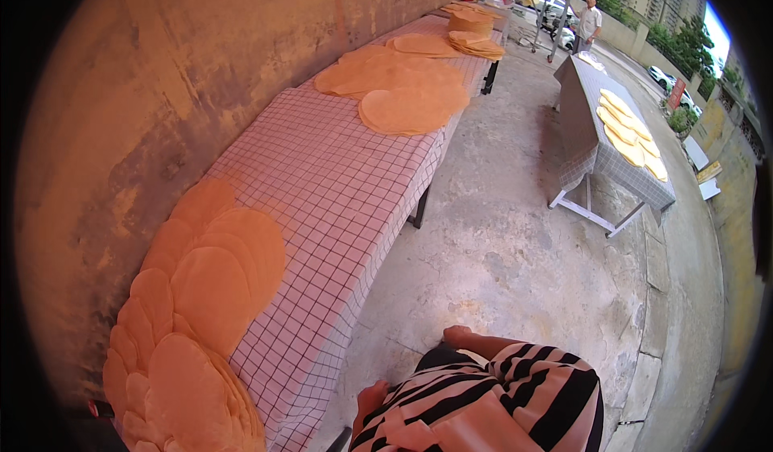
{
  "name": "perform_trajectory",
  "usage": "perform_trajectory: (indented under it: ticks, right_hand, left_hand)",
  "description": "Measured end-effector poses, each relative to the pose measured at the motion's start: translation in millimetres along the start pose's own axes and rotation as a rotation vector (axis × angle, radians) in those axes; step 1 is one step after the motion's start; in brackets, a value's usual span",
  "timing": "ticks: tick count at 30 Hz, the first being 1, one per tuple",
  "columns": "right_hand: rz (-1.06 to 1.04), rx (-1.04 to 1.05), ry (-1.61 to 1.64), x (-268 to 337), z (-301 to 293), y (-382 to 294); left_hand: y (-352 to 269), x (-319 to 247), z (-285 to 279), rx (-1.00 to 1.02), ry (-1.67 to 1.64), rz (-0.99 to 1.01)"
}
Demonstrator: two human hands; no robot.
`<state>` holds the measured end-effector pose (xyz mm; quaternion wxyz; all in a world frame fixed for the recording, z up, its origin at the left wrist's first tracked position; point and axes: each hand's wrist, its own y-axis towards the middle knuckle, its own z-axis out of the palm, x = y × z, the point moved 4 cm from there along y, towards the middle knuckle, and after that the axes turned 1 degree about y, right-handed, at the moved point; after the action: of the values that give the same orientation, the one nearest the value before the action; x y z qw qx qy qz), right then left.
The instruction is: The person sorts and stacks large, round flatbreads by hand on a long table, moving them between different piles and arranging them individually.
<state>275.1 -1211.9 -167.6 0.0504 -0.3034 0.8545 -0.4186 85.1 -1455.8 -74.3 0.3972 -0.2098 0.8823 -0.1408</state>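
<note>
Close to my body, my left hand (373,395) hangs beside the edge of a long table with a checked tablecloth (338,210). Its fingers are mostly hidden from this angle. My right hand (457,335) is out over the concrete floor, fingers curled, with nothing visible in it. Neither hand touches the flatbreads. On the near end of the table lies an overlapping pile of thin round flatbreads (211,295). More flatbreads (416,102) are spread farther along, and a tall stack of flatbreads (471,24) stands at the far end.
A worn wall (181,59) borders the long table on the left. To the right stands a second cloth-covered table (583,108) with sunlit flatbreads (628,126). Concrete floor (483,228) lies between the tables. Beyond are a standing person (588,23), a metal frame (561,17) and parked vehicles.
</note>
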Motion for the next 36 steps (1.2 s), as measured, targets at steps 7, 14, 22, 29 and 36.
perform_trajectory:
  ticks: [7,14,22,29,36]
  right_hand:
    - [0.210,-0.068,0.455,-144.0,23.4,-24.4]
    - [0.330,-0.147,0.946,-261.8,67.0,-15.8]
    - [0.448,-0.029,1.148,-341.1,9.7,20.2]
    - [0.388,-0.383,1.380,-407.3,-163.7,67.0]
    - [0.519,-0.370,1.513,-487.1,-170.7,93.8]
  left_hand:
    - [92.3,-54.0,83.3,0.350,0.032,0.132]
    - [205.0,-145.9,106.2,0.446,0.189,0.378]
    - [338.2,-197.9,127.9,0.395,0.149,0.626]
    - [476.7,-264.9,110.5,0.418,0.261,0.508]
    - [571.8,-384.4,71.1,0.561,0.236,0.447]
